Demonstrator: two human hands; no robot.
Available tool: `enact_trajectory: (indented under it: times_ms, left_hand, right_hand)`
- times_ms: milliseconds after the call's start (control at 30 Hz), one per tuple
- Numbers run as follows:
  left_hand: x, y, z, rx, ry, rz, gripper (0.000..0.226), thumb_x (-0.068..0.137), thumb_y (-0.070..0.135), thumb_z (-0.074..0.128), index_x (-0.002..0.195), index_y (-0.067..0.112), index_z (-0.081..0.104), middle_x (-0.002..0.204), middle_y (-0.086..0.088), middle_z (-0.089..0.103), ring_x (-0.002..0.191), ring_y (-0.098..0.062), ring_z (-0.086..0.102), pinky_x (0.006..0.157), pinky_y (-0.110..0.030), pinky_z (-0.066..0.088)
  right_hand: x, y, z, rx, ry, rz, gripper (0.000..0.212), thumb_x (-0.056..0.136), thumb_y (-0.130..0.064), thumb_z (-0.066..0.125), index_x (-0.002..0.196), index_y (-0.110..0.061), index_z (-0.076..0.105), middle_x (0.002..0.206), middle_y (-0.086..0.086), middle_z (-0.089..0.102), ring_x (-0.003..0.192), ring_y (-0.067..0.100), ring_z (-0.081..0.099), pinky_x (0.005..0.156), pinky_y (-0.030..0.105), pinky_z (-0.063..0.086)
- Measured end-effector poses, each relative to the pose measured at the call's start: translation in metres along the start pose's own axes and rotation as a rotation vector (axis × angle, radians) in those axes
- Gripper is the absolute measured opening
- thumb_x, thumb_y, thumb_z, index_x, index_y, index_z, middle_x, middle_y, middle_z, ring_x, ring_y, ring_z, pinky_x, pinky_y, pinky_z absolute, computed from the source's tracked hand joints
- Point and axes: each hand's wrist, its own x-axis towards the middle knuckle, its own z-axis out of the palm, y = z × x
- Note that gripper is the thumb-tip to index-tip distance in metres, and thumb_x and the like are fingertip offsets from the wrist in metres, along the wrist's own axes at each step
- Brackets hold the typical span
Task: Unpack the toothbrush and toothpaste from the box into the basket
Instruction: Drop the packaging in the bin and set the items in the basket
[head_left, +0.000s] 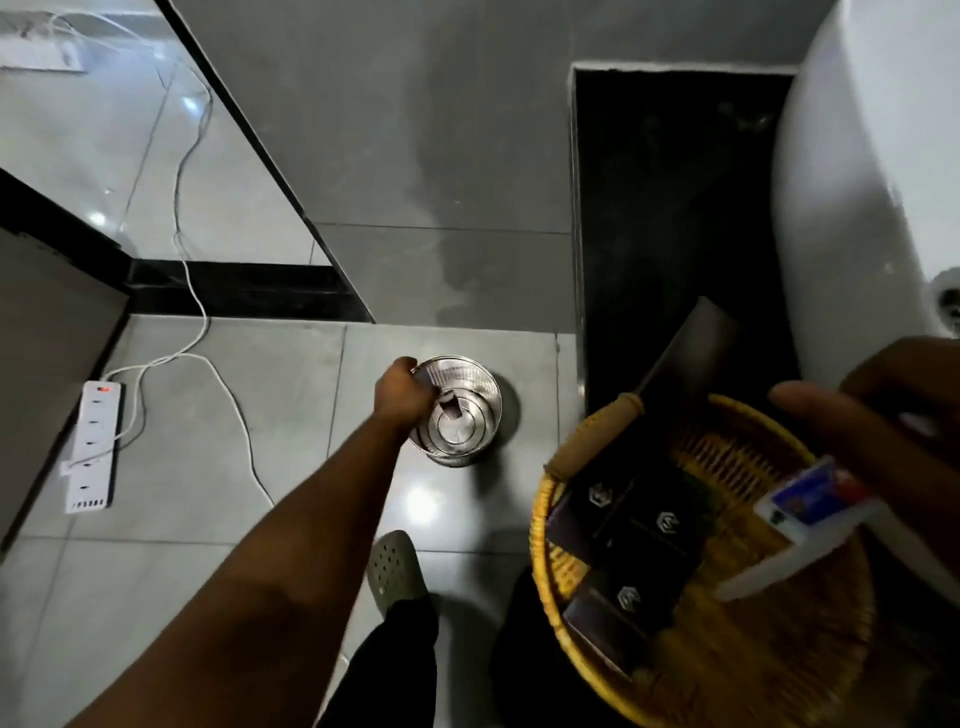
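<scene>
Fingers, left: your left hand (407, 391) is curled shut at the rim of the metal bin (460, 413); whether it grips anything you cannot tell from here.
Fingers, right: your right hand (883, 415) grasps a white tube of toothpaste (802, 525), blurred, tilted over the basket (550, 525).
Boxes: dark boxes (631, 540) lie inside the basket, one flap standing open above the rim.
Bin: it stands on the grey floor tiles (260, 415), a small dark scrap (451, 408) inside it.
Floor: a white power strip (93, 447) with its cable (197, 291) lies well to the left.
Foot: your green shoe (395, 571) sits near the basket.
</scene>
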Motion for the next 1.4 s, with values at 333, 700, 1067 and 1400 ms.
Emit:
enact_trajectory:
  times_ms: [333, 700, 1067, 1400]
  left_hand:
    - [-0.267, 0.138, -0.074, -0.298, 0.178, 0.686, 0.011, 0.084, 0.036, 0.065, 0.075, 0.030, 0.065, 0.073, 0.019, 0.067, 0.066, 0.001, 0.061, 0.060, -0.009, 0.044]
    - [-0.350, 0.141, -0.016, 0.038, -0.196, 0.815, 0.016, 0.071, 0.023, 0.081, 0.071, 0.015, 0.067, 0.070, 0.003, 0.068, 0.066, -0.011, 0.060, 0.064, -0.028, 0.049]
    - [-0.328, 0.151, -0.009, 0.138, -0.469, 0.400, 0.018, 0.083, 0.008, 0.069, 0.066, 0.015, 0.068, 0.061, -0.004, 0.069, 0.052, -0.017, 0.064, 0.053, -0.027, 0.053]
    - [-0.305, 0.152, 0.005, 0.316, -0.410, 0.451, 0.020, 0.083, 0.023, 0.072, 0.063, 0.026, 0.070, 0.054, 0.007, 0.068, 0.047, -0.011, 0.064, 0.059, -0.032, 0.060]
  right_hand:
    - [-0.038, -0.054, -0.058, 0.118, 0.364, 0.272, 0.043, 0.092, -0.049, 0.054, 0.068, -0.013, 0.059, 0.058, -0.001, 0.056, 0.054, 0.019, 0.054, 0.055, 0.029, 0.035]
    - [-0.073, -0.070, -0.058, 0.327, 0.475, 0.522, 0.042, 0.093, -0.044, 0.054, 0.067, -0.012, 0.050, 0.069, 0.012, 0.065, 0.066, 0.030, 0.062, 0.056, 0.032, 0.040]
    - [-0.085, -0.042, -0.081, 0.395, 0.622, 0.534, 0.039, 0.090, -0.050, 0.054, 0.073, -0.016, 0.056, 0.065, 0.002, 0.065, 0.062, 0.020, 0.063, 0.054, 0.035, 0.051]
    - [-0.103, -0.033, -0.076, 0.503, 0.300, 0.469, 0.023, 0.083, -0.038, 0.071, 0.081, -0.020, 0.057, 0.086, 0.004, 0.069, 0.075, 0.016, 0.064, 0.053, 0.023, 0.043]
